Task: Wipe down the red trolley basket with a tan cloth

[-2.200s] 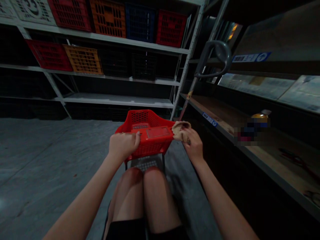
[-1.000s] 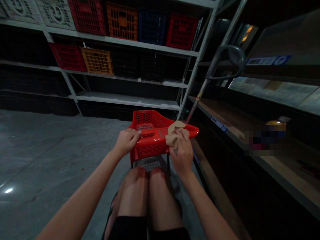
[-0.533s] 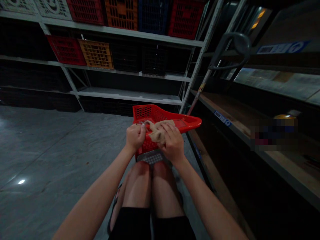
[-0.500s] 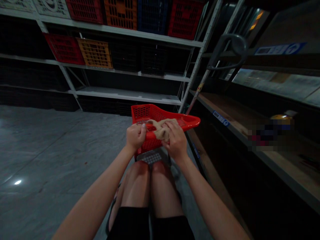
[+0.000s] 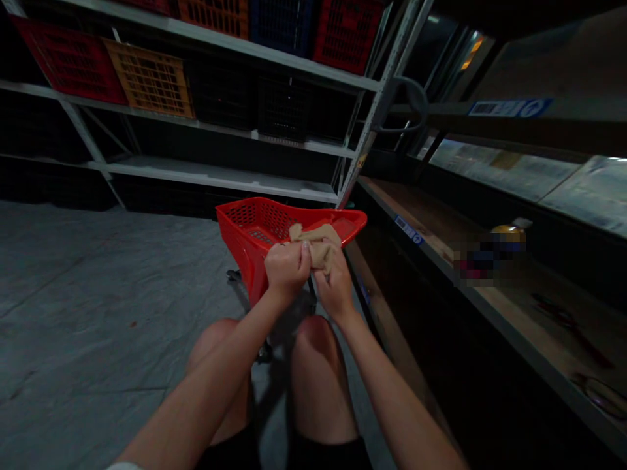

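A red plastic shopping cart (image 5: 240,245) with a perforated basket stands in front of my knees. A crumpled beige cloth (image 5: 321,251) lies bunched between my hands at the near right side of the basket. My left hand (image 5: 287,269) is closed in a fist at the cloth's left edge, thumb against the fabric; the inside of the fist is hidden. Fingers bent around the right part of the cloth, my right hand (image 5: 334,282) has its thumb towards me. The cloth covers part of the cart behind it.
Metal shelving (image 5: 206,173) with red, yellow and dark crates crosses the back. Close on my right runs a wooden shelf (image 5: 490,294) holding a blurred item and glasses (image 5: 600,395). A grey looped handle (image 5: 404,108) rises at the shelf corner.
The cart has turned and shifted left, showing its side and dark wheels. My left hand has moved right, from the basket rim to the cloth. My knees have spread apart.
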Available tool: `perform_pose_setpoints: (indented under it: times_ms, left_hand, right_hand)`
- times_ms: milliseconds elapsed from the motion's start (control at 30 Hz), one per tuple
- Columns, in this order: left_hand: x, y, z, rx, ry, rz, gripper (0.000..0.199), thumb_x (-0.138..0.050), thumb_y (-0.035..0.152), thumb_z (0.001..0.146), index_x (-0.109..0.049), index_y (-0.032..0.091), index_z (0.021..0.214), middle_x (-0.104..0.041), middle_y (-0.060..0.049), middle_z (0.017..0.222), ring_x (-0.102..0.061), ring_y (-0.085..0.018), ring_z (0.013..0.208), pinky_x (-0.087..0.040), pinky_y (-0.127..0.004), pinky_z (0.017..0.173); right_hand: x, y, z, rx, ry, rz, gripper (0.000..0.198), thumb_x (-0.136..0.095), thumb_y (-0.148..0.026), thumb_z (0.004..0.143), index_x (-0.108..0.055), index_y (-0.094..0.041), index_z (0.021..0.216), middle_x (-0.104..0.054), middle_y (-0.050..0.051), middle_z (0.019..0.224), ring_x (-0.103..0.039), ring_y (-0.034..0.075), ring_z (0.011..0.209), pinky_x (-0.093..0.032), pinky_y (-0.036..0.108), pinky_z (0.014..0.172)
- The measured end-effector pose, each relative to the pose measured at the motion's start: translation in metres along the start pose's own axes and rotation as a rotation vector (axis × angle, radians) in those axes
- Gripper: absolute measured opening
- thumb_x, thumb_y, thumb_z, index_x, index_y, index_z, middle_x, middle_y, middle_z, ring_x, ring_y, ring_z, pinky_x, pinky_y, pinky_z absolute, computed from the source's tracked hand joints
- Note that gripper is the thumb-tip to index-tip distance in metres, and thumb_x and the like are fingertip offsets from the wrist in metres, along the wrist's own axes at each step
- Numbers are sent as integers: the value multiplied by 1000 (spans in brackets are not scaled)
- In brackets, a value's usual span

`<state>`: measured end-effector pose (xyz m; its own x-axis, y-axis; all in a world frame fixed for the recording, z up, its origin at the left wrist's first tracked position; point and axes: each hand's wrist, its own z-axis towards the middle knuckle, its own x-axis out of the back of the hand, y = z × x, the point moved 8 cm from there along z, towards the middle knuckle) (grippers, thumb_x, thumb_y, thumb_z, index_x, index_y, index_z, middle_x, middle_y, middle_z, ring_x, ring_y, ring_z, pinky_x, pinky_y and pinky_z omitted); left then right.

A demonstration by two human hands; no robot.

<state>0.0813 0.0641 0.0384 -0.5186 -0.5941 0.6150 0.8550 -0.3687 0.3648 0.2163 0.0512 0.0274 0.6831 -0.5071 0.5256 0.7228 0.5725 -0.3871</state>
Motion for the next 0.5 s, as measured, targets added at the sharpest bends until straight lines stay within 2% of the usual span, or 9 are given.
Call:
perform_pose_setpoints:
  times_ms: [100,167,200,267,333,433,500]
  left_hand:
    - [-5,6,2,-189,-78,-167,55,-23,34,107,-74,16,97,-75,-12,94,-67,-23,93,-47,-36,89]
    - [-7,-10,5,-276,-111,-292,56,-19,35,108,-72,17,108,-74,-11,109,-65,-21,108,-46,-35,100]
    - [-11,-27,10,-261,-115,-321,56,-18,36,108,-71,17,114,-73,-11,116,-63,-21,114,-45,-35,104]
    - [-26,-70,21,-154,-145,-289,57,-16,37,108,-68,16,120,-71,-12,121,-61,-21,118,-44,-36,107]
    - [-52,-104,29,-121,-264,-193,57,-17,39,108,-67,15,121,-72,-13,119,-62,-23,115,-44,-38,105]
    - [-91,-115,31,-267,-424,-69,53,-29,49,106,-64,13,124,-71,-16,120,-62,-28,113,-43,-39,101]
    - [-106,-109,31,-288,-416,-5,54,-35,55,104,-63,13,122,-70,-17,117,-61,-31,111,-43,-41,97]
  right_hand:
    - [1,-4,-4,26,-22,-5,44,-44,-31,95,-66,-16,130,-68,15,134,-57,27,136,-44,48,118]
    - [6,17,5,-2,-48,-15,46,-44,-37,95,-67,-16,129,-68,15,135,-58,28,136,-44,48,118]
    - [9,32,11,-28,-61,-16,47,-45,-39,94,-67,-16,128,-67,15,137,-58,28,136,-44,48,118]
    - [14,64,25,-96,-66,4,47,-45,-40,94,-69,-17,127,-67,14,138,-59,28,135,-44,48,117]
    - [21,92,36,-171,-28,50,46,-44,-41,94,-71,-17,122,-70,13,134,-63,29,128,-48,46,113]
    - [32,119,41,-291,44,79,44,-44,-41,95,-73,-16,117,-74,13,123,-68,29,116,-52,46,106]
    - [38,118,35,-348,83,9,43,-44,-40,96,-72,-15,117,-75,14,119,-69,30,113,-52,48,104]
